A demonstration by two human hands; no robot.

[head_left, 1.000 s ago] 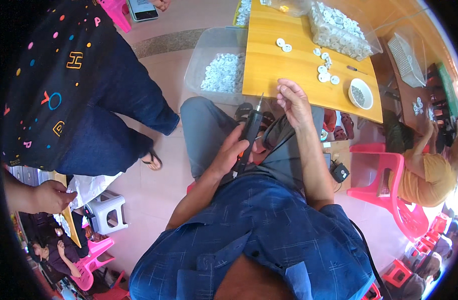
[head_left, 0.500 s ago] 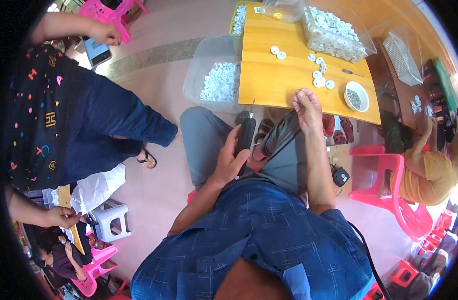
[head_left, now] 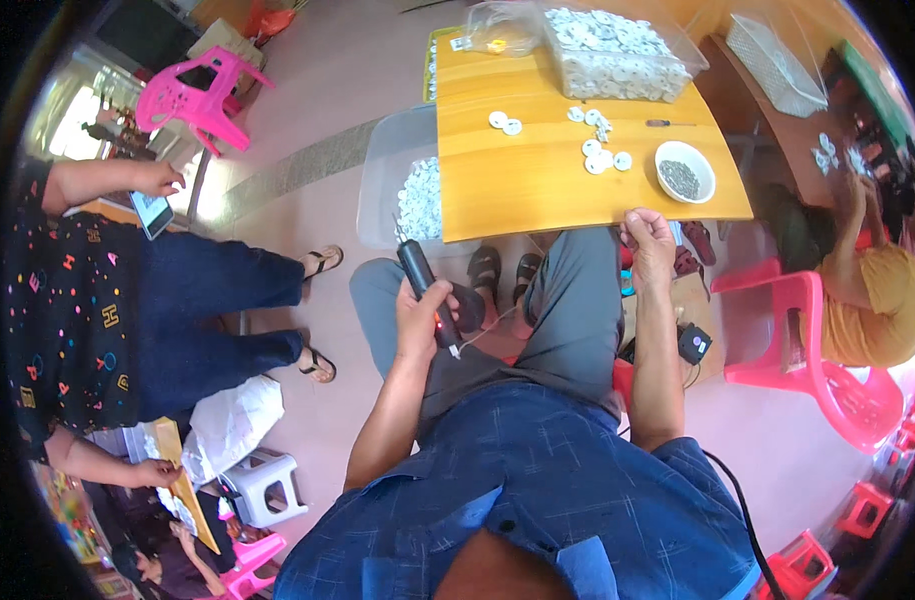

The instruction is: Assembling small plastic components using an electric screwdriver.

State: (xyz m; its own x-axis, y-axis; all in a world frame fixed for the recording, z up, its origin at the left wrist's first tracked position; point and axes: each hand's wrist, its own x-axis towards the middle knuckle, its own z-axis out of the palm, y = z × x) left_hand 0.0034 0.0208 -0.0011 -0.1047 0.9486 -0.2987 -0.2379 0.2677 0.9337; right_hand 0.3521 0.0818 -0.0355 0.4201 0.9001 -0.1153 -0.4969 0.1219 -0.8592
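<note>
My left hand (head_left: 414, 322) is wrapped round a black electric screwdriver (head_left: 417, 268) above my left thigh. Its bit tilts up and to the left, beside the table, and a cable leaves its lower end. At the near edge of the yellow table (head_left: 537, 195), my right hand (head_left: 648, 245) is pinched closed; what the fingertips hold, if anything, is too small to make out. Beyond that hand stands a white bowl (head_left: 710, 188) of small metal screws. Several round white plastic pieces (head_left: 597, 158) lie on the tabletop, apart from both hands.
A clear bin (head_left: 627, 75) of white pieces stands at the table's back, near a small screwdriver (head_left: 658, 123). Another clear tub (head_left: 377, 185) sits left of the table. One person (head_left: 127, 310) stands at left holding a phone; another sits at right by a pink chair (head_left: 777, 330).
My left hand has swung the electric screwdriver leftward, its bit now leaning left. My right hand remains pinched near the table edge. The view has shifted, and the standing person's phone appears lower.
</note>
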